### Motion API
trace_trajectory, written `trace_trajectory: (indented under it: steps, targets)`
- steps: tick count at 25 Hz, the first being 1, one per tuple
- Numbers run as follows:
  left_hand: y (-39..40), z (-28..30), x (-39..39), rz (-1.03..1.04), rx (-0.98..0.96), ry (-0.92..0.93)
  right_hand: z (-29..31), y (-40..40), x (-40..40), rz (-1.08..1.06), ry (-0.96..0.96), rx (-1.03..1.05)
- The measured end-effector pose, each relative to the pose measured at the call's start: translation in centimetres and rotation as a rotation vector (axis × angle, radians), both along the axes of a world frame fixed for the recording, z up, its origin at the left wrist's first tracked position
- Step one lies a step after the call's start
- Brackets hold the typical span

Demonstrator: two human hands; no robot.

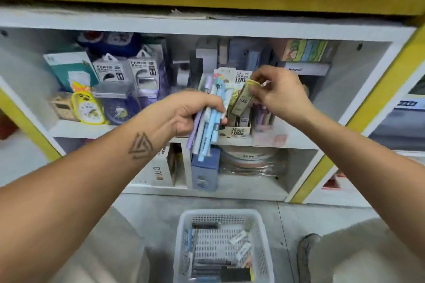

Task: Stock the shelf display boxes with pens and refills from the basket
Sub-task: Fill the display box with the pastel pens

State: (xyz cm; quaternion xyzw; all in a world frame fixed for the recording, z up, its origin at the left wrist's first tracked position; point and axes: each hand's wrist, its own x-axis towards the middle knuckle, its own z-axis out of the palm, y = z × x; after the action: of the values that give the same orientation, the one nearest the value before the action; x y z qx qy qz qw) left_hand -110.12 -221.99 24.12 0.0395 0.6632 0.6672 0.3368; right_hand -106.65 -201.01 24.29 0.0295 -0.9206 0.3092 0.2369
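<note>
1. Pens (208, 119): a bundle of pastel blue, lilac and white barrels is gripped in the person's left hand (184, 114), fingers closed round the middle of the bundle. The bundle stands near upright, its lower ends hanging in front of the shelf edge.
2. Refill pack (243, 97): a slim yellowish-brown pack is pinched at its top end between the fingertips of the right hand (279, 93). The pack is tilted, its lower end down among other packs in the display box (234, 131).
3. Display box: stands on the middle shelf (296, 142), just right of the left hand. It has a printed card front and a raised card back, and holds similar packs upright. More pens or refills stand just beside it to the right; detail there is blurred.
4. Basket (222, 213): white, perforated, on the floor below the hands and well apart from them. It holds several dark pens along the left and lower sides and a few small white packets on the right.
5. Left part of the same shelf: power bank boxes (125, 70) and a yellow clock (88, 108).
6. Shoe (305, 255): grey, on the floor just right of the basket.
</note>
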Motion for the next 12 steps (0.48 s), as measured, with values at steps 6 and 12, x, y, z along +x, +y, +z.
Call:
trace_trajectory:
  steps: [6,12]
  targets:
    - [-1.3,-3.1,-1.4,0.076,0.067,-0.1,-3.6,-1.1,-3.6,0.027,-0.061,0.16]
    - [-1.5,-4.2,-2.0,0.036,0.139,-0.167,-4.5,-1.6,-4.4,0.136,-0.034,0.516]
